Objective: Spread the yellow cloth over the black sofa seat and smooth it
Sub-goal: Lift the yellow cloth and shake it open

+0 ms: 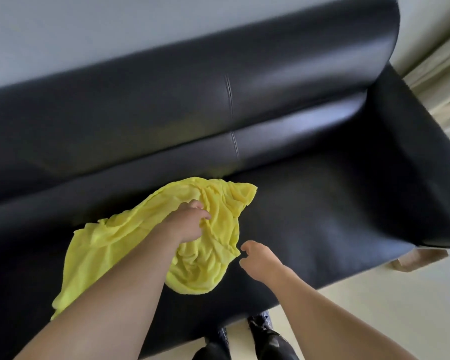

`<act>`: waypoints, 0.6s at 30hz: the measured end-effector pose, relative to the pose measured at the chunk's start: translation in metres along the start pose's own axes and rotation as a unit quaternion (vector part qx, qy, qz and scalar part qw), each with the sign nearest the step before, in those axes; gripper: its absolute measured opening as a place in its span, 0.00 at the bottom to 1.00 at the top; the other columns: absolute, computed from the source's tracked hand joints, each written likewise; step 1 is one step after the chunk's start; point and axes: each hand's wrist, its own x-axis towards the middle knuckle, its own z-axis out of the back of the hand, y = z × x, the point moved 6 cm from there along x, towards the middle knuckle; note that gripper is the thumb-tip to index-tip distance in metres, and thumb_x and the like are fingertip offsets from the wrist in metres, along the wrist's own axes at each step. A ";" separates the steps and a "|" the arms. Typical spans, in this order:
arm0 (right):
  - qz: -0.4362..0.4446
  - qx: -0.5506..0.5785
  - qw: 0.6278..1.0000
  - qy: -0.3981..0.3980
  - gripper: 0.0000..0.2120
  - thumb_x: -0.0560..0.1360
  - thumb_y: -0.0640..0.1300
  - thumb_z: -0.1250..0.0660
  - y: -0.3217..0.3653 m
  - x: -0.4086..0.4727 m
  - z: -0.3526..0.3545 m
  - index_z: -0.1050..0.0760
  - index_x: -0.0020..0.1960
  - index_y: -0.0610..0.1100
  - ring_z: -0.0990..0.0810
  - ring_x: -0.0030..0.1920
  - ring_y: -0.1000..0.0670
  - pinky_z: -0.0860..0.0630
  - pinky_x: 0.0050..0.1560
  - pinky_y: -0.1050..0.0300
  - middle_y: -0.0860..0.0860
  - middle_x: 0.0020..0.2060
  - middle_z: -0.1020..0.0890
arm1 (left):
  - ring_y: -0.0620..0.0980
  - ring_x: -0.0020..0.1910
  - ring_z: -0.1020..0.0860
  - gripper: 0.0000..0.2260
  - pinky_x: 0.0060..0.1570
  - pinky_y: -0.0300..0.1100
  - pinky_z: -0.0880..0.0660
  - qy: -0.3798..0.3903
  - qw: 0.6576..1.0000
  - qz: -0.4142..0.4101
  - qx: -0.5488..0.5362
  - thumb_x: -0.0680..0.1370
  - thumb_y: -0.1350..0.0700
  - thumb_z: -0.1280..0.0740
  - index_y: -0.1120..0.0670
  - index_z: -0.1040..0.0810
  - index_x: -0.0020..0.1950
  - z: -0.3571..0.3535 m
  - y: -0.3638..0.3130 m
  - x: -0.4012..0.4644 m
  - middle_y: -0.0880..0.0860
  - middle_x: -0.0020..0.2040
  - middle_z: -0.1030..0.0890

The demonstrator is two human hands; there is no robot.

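A crumpled yellow cloth lies bunched on the black sofa seat, left of the seat's middle, with one end trailing toward the front edge at the left. My left hand rests on top of the cloth with its fingers curled into the folds, gripping the fabric. Just right of the cloth's edge, my right hand hovers over the bare seat. Its thumb and fingers are loosely curved and hold nothing.
The sofa's black backrest runs across the view, with an armrest at the right. A pale wall stands behind. Light floor and a curtain lie to the right. My dark shoes stand at the sofa's front edge.
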 end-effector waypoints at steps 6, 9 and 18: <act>0.000 -0.066 0.998 0.002 0.25 0.77 0.44 0.39 -0.032 0.111 -0.072 0.38 0.73 0.48 0.34 0.66 0.45 0.26 0.58 0.50 0.49 0.66 0.35 | 0.56 0.77 0.56 0.27 0.75 0.54 0.49 -0.006 0.980 -0.054 0.191 0.77 0.61 0.38 0.43 0.36 0.74 -0.090 0.016 0.074 0.49 0.79 0.56; 0.021 -0.127 0.992 0.009 0.16 0.80 0.47 0.41 -0.033 0.125 -0.087 0.30 0.66 0.45 0.37 0.64 0.46 0.28 0.61 0.51 0.49 0.63 0.36 | 0.56 0.77 0.56 0.16 0.75 0.56 0.52 -0.042 0.975 -0.062 0.209 0.77 0.60 0.38 0.48 0.27 0.64 -0.101 0.023 0.081 0.49 0.79 0.51; 0.092 0.146 0.965 -0.196 0.11 0.80 0.45 0.44 0.037 -0.011 0.082 0.27 0.43 0.43 0.26 0.49 0.50 0.28 0.46 0.58 0.52 0.52 0.26 | 0.51 0.42 0.24 0.05 0.49 0.50 0.27 -0.198 0.972 -0.004 -0.124 0.82 0.53 0.43 0.50 0.29 0.55 0.069 -0.033 -0.034 0.50 0.41 0.22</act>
